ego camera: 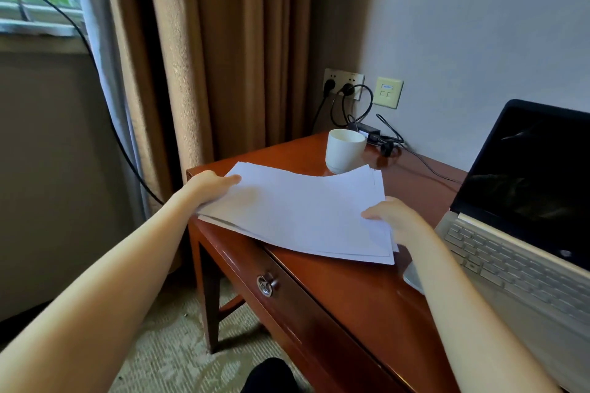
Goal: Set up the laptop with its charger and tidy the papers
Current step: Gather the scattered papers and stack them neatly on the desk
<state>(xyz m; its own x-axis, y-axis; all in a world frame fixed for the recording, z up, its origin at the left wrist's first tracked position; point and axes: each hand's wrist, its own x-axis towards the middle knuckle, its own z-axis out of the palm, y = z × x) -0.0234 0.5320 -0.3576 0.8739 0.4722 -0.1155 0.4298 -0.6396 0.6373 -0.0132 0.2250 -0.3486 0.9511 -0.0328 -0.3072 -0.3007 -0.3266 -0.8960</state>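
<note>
Tidying the papers (303, 210): gripped at the left edge by the left hand (214, 183), pinched at the right edge by the right hand (392, 217), thumbs on top, far edge bowed up off the surface (335, 281). Next, probably: squaring the loose edges and setting down clear of the cup (344, 150) just beyond. Open laptop (517, 233) right of the right hand, charger (370, 132) beyond the cup. Nothing legible: print on the sheets too faint, blue label on the wall plate (387, 86) too small.

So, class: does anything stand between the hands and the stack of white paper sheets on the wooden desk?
Nothing visible. The left hand holds the stack of white paper sheets at its left edge, the right hand at its right edge. The white cup stands behind it.
</note>
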